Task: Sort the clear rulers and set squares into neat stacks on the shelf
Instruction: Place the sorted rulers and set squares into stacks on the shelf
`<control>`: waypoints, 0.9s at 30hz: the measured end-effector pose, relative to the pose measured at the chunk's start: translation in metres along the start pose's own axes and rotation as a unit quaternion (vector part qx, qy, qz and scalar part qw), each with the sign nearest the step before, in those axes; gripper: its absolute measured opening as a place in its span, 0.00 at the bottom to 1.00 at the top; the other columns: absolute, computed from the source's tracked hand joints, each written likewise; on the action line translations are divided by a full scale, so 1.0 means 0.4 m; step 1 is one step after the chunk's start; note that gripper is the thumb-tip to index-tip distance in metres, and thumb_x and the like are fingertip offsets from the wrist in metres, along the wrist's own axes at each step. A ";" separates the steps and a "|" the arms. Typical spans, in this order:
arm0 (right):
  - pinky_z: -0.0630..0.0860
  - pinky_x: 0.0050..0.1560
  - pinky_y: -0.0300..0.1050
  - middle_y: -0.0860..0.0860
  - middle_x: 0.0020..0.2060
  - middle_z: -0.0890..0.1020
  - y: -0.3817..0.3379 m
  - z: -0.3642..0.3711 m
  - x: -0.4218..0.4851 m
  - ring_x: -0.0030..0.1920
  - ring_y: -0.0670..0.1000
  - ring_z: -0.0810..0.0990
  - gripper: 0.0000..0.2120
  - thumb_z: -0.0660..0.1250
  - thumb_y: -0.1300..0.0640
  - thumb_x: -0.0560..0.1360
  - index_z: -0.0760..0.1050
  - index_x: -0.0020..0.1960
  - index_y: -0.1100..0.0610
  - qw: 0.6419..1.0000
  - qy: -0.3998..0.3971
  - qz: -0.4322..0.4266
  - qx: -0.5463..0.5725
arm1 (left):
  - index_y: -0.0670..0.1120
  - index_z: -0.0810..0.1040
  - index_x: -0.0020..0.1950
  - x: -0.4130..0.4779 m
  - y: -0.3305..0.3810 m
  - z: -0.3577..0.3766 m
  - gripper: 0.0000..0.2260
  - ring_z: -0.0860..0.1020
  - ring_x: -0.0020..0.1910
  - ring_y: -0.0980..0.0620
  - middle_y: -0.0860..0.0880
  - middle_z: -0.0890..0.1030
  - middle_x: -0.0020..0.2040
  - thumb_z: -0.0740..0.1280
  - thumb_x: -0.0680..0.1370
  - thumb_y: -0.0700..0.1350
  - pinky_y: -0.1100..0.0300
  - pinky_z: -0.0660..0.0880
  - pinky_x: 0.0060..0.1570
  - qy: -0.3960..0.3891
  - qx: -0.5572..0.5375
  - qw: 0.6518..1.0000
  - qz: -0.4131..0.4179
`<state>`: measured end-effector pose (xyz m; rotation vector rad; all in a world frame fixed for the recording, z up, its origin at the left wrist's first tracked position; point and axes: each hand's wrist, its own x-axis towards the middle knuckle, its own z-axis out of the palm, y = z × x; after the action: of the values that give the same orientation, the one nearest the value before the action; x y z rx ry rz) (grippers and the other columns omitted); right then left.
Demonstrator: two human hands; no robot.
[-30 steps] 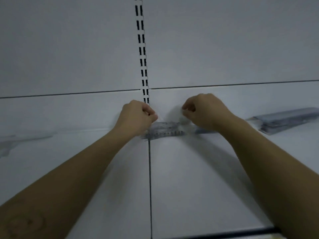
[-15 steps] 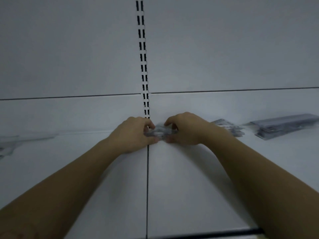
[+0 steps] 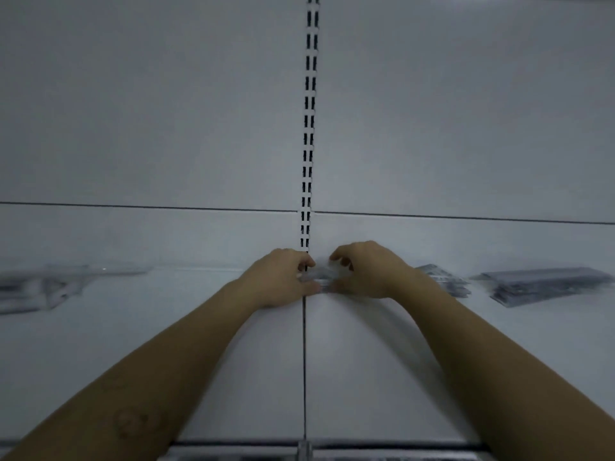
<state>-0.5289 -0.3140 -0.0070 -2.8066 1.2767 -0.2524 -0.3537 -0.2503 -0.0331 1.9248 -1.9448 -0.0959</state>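
A small stack of clear rulers (image 3: 320,277) lies at the back of the white shelf (image 3: 359,367), on the seam between two shelf boards. My left hand (image 3: 281,277) grips its left end with curled fingers. My right hand (image 3: 364,271) holds the right end, thumb below and fingers curled over the top. Most of the stack is hidden between my hands. A second small pile of clear rulers (image 3: 444,282) lies just right of my right wrist. A larger stack of clear rulers (image 3: 545,284) lies at the far right.
A blurred pile of clear set squares (image 3: 43,287) lies at the far left of the shelf. A slotted upright (image 3: 307,128) runs up the back panel above my hands. The shelf's front edge (image 3: 332,445) crosses the bottom of the view.
My hands came together from either end of the ruler stack and lowered it onto the shelf by the seam. A small ruler pile has come into view by my right wrist.
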 end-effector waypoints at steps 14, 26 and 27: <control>0.69 0.65 0.50 0.51 0.69 0.70 -0.462 -0.042 0.096 0.67 0.52 0.70 0.33 0.69 0.41 0.73 0.62 0.73 0.48 0.983 0.005 -0.182 0.002 | 0.54 0.69 0.70 -0.307 -0.350 -0.261 0.26 0.68 0.67 0.50 0.51 0.71 0.69 0.63 0.75 0.63 0.51 0.65 0.65 0.084 0.129 0.978 -0.137; 0.69 0.59 0.47 0.54 0.64 0.74 -0.904 0.132 0.206 0.63 0.57 0.73 0.21 0.62 0.44 0.77 0.70 0.67 0.52 0.954 -0.073 -0.290 0.010 | 0.49 0.60 0.76 -0.650 -0.741 -0.372 0.30 0.63 0.73 0.48 0.48 0.64 0.75 0.61 0.78 0.60 0.50 0.60 0.71 0.131 0.068 0.940 -0.309; 0.69 0.60 0.48 0.54 0.64 0.73 -0.926 0.151 0.215 0.64 0.58 0.73 0.22 0.61 0.43 0.77 0.69 0.68 0.51 0.953 -0.059 -0.295 0.013 | 0.49 0.58 0.77 -0.649 -0.749 -0.371 0.31 0.61 0.74 0.48 0.48 0.62 0.76 0.61 0.78 0.60 0.50 0.59 0.73 0.127 0.056 0.942 -0.307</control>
<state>-0.1874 -0.1363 -0.0145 -3.0456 0.3775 -0.1118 -0.0298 0.0215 -0.0541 2.4164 -1.1570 0.0905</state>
